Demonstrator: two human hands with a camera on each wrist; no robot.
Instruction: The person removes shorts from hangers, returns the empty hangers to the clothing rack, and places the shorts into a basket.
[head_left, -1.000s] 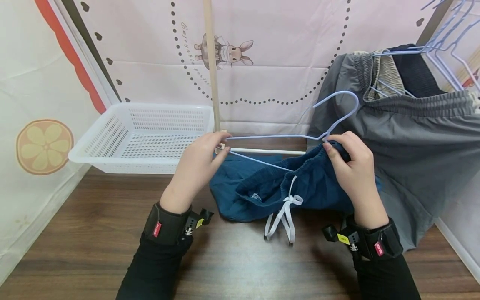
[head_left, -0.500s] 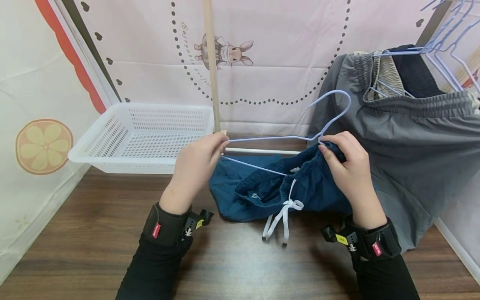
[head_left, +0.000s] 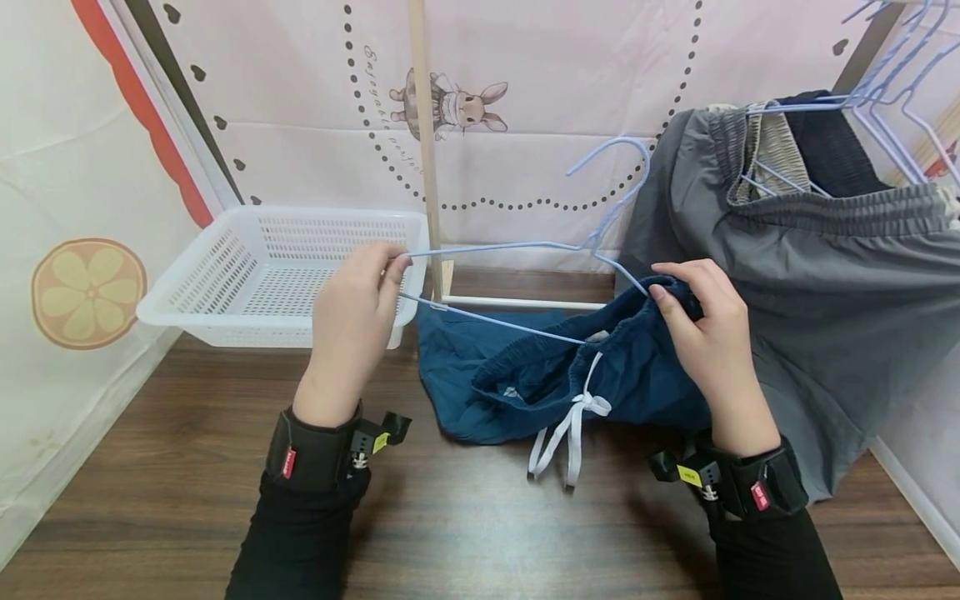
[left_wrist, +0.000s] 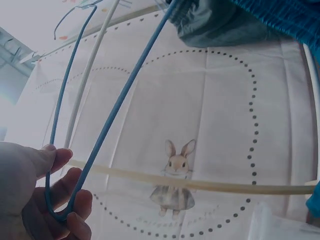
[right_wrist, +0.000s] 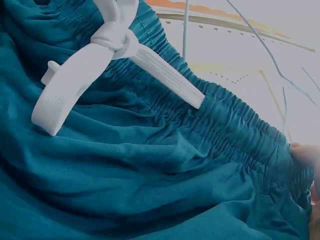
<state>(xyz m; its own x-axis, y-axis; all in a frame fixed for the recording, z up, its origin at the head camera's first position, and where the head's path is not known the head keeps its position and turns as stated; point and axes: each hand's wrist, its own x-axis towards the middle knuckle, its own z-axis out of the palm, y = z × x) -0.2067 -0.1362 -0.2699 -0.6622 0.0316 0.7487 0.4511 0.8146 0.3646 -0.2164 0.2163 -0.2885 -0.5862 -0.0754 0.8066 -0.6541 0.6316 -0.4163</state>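
Observation:
A light blue clothes hanger (head_left: 502, 246) slants across the middle of the head view, its hook up and its right part inside the waistband of dark blue shorts (head_left: 645, 383). My left hand (head_left: 356, 321) grips the hanger's left end, in front of the basket; the left wrist view shows the fingers round the bend of the hanger (left_wrist: 117, 102). With thumb and fingers my right hand (head_left: 708, 337) pinches the waistband at its right end. A white drawstring (head_left: 581, 406) is tied in a bow at the front. The shorts lie on the table, their waist opening facing up and left.
A white perforated basket (head_left: 225, 321) stands at the back left. Grey shorts (head_left: 847, 275) hang at the right on light blue hangers (head_left: 885, 92). A wooden upright (head_left: 423, 125) and a white bar (head_left: 517, 302) stand behind the blue shorts.
My left hand has moved left and slightly up, drawing the hanger with it; the hook has shifted left and up. My right hand has stayed nearly in place on the waistband.

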